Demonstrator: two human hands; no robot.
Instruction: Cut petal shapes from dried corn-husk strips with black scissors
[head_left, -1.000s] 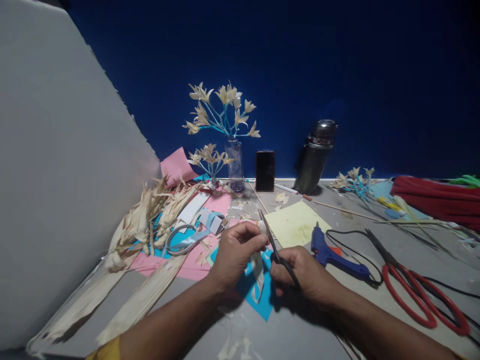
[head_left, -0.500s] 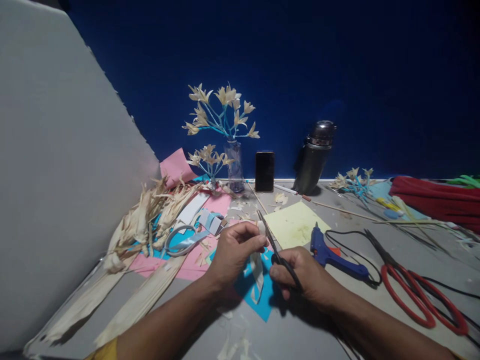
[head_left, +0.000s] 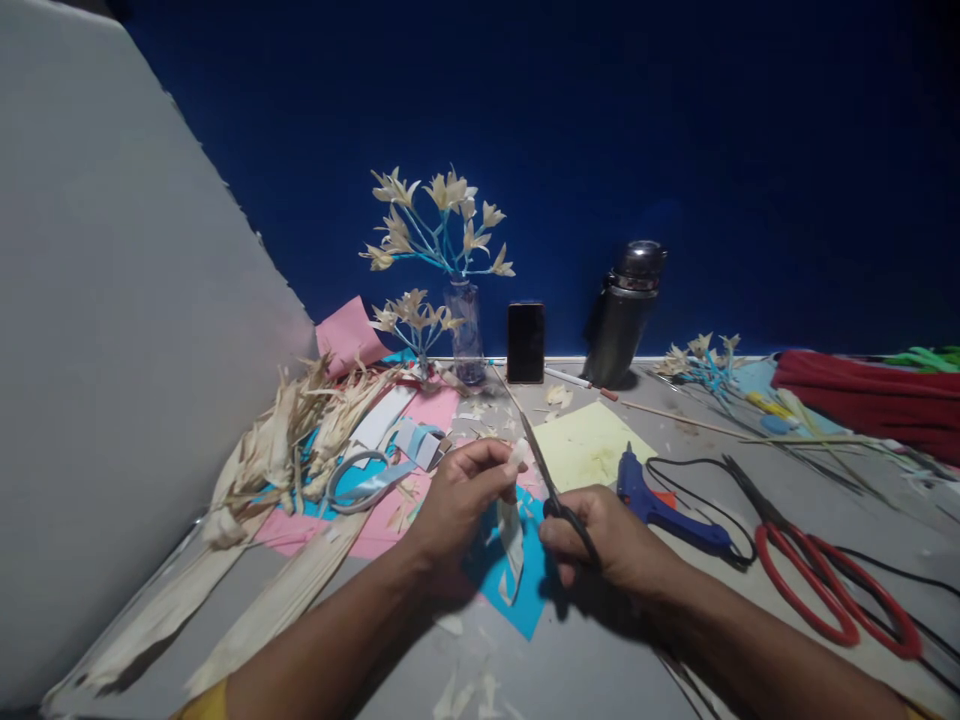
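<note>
Between thumb and fingers, my left hand (head_left: 469, 500) pinches a strip of pale corn husk (head_left: 511, 550); one end pokes up above the fingertips and a longer part dangles below. Black-handled scissors (head_left: 553, 490) are in my right hand (head_left: 596, 540), blades pointing up and away. The blades stand just right of the husk's upper end, apart from it. Under both hands lies a blue paper sheet (head_left: 525, 600). A yellow paper sheet (head_left: 589, 447) is beyond the scissors, and a blue glue gun (head_left: 667, 510) rests right of my right hand.
Large red-handled scissors (head_left: 817, 570) lie at the right. Dried husks (head_left: 292, 580) and a tape roll (head_left: 360, 482) are on the left. At the back stand a glass vase (head_left: 465, 335) of husk flowers, a phone (head_left: 525, 343) and a steel flask (head_left: 626, 315). A red cloth (head_left: 862, 395) sits far right.
The scissors' blades have moved slightly away from the husk's upper end, where they were close against it. The whole view has shifted a little.
</note>
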